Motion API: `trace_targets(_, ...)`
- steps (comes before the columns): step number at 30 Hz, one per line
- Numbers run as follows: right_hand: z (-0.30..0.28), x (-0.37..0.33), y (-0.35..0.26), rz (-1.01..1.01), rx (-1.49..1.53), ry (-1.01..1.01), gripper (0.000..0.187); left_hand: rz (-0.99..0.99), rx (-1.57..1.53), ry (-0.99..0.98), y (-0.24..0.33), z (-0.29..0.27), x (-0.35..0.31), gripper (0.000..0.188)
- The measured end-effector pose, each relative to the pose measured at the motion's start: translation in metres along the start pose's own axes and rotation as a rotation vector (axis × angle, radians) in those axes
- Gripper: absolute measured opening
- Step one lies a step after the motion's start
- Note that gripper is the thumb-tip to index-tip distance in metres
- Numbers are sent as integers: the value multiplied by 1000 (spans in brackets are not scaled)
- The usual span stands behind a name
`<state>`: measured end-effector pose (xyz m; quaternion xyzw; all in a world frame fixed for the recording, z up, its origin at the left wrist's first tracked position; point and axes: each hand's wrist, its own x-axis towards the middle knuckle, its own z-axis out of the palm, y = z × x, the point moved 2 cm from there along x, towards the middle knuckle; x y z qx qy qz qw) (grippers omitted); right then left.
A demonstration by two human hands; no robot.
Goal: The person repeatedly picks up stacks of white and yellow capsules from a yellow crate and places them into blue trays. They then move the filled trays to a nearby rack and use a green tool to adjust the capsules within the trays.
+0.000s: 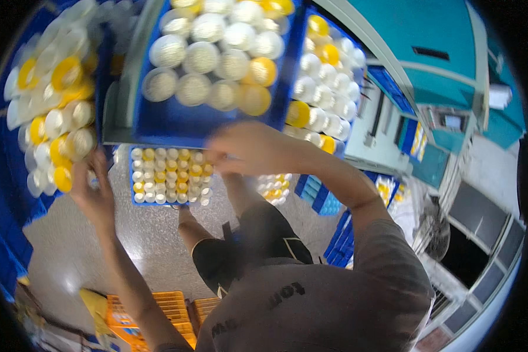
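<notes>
My left hand (94, 189) reaches up to a heap of cup-shaped white and yellow pieces (58, 120) at the left. Its thumb and fingers are apart, with the fingertips at the lower edge of a whitish cup-shaped piece (80, 144); no firm grip shows. Over the front edge of a blue tray (170, 124) is my right hand (243, 146), smeared by motion. Its fingers cannot be made out. Rows of round white and yellow pieces (202, 57) stand in that tray, with a bare blue strip along the near side.
A second tray of white and yellow pieces (322, 94) stands to the right. Below, a crate of similar pieces (171, 176) rests on the grey floor (70, 252). Orange crates (149, 314) are at the lower left, a fan (434, 234) at the right.
</notes>
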<state>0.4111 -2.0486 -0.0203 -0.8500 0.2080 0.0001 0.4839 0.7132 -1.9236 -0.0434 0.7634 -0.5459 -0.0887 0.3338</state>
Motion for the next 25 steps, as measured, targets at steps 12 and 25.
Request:
trace_targets(12,19,-292,-81,467,670,176,35,-380,-620,-716,167,68,-151,17)
trace_targets(25,-27,-296,73,835,-239,396,46,230,151,-613,322,266,-93,17)
